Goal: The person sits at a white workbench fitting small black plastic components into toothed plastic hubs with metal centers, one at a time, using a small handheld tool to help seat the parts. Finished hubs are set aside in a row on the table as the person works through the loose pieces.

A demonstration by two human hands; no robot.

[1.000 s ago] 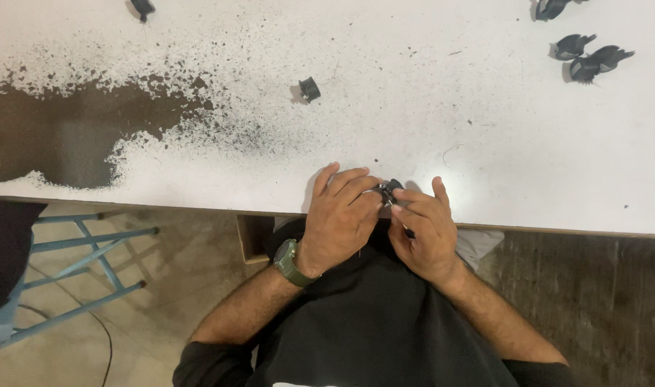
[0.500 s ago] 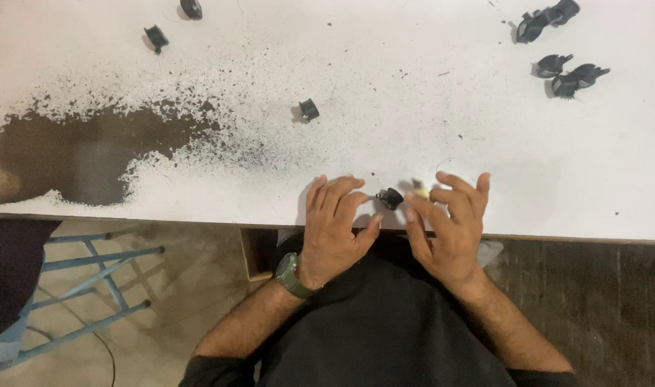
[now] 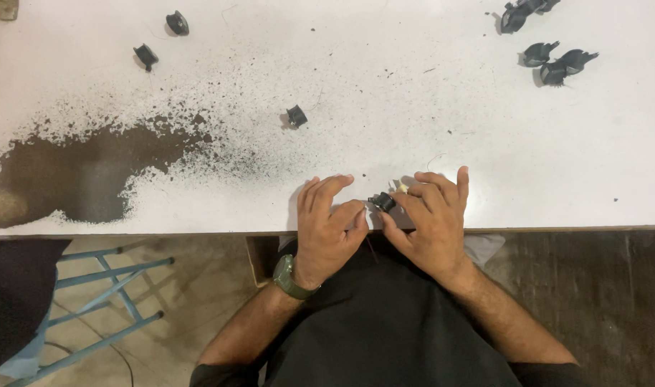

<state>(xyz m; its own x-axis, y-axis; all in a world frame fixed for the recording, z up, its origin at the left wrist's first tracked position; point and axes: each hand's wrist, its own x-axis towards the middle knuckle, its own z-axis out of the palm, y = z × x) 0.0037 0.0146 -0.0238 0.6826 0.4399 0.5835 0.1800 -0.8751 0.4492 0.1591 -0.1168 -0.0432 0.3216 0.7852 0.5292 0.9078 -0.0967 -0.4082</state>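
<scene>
The left hand [image 3: 327, 229] and right hand [image 3: 431, 222] pinch a small black part [image 3: 382, 202] by its sides; it looks light and hard.

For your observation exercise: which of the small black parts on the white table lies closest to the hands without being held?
The lone black part mid-table, beside the dark worn patch; the other loose parts lie at the far corners.

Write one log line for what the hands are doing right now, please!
left hand: fingers touch small black part | right hand: pinches same part | place: near edge of white table | nearby: loose black part
</scene>
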